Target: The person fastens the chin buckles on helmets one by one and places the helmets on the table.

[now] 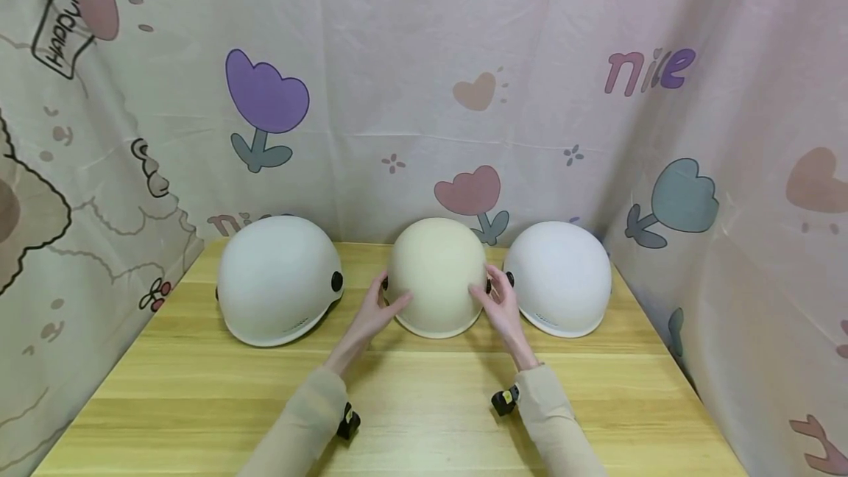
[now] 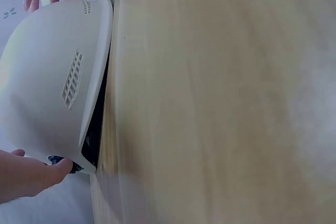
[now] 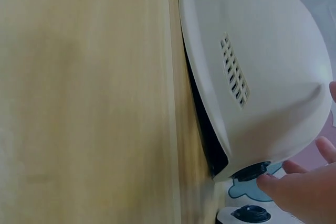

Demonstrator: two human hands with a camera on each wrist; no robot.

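Observation:
A cream helmet [image 1: 437,278] sits dome up on the table, between two paler helmets. At its left side is my left hand [image 1: 376,311], thumb toward the front of the shell and fingers spread along the side. On the opposite side my right hand [image 1: 501,308] mirrors it. The left wrist view shows the left thumb at a black side knob [image 2: 62,163]; in the right wrist view the right thumb lies by the other black knob [image 3: 252,171]. Slotted vents [image 3: 234,70] mark the shell. Some fingertips are hidden behind the helmet.
A larger white helmet [image 1: 278,278] stands to the left, a second white helmet [image 1: 558,278] close by on the right. All three are near the back of the wooden table [image 1: 424,403]. A patterned curtain [image 1: 397,94] hangs behind and at both sides.

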